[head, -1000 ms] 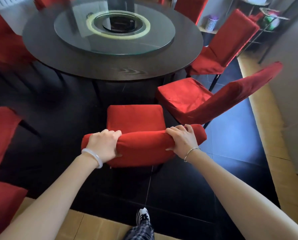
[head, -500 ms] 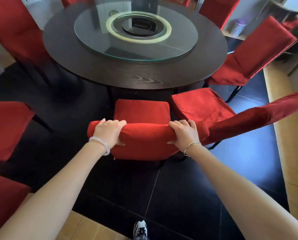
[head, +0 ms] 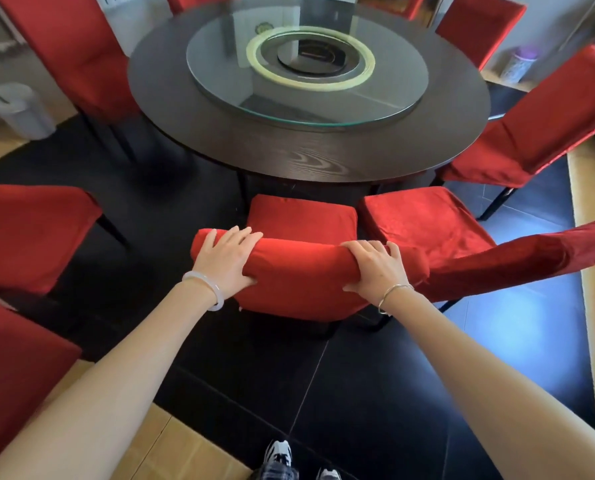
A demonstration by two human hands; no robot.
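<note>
Chair: the red-covered chair (head: pixel 299 275) stands right before us at the near edge of the round table (head: pixel 289 164), backrest toward us, the front of its seat close under the table's rim.
Left hand: our left hand (head: pixel 225 263) grips the left end of the backrest top, fingers laid over the crest and thumb pressed on the near face.
Right hand: our right hand (head: pixel 375 268) holds the right end the same way, fingers curled over the top, thumb below.
Step in hand: we judge this to be sliding the chair in toward the table.
Push: we should press both ends evenly and low along the floor, so the chair goes in straight instead of pivoting.
Cover: the fabric looks loose, so we should squeeze the frame through it or the cloth may slide under our palms.
Right side: the neighbouring chair (head: pixel 424 223) sits just beside our seat, and its back reaches across near our right wrist. We should steer a little clear of it to avoid snagging.
Stop: ease off as the seat tucks under the rim; a hard knock could jolt the glass turntable (head: pixel 306 109).
</note>
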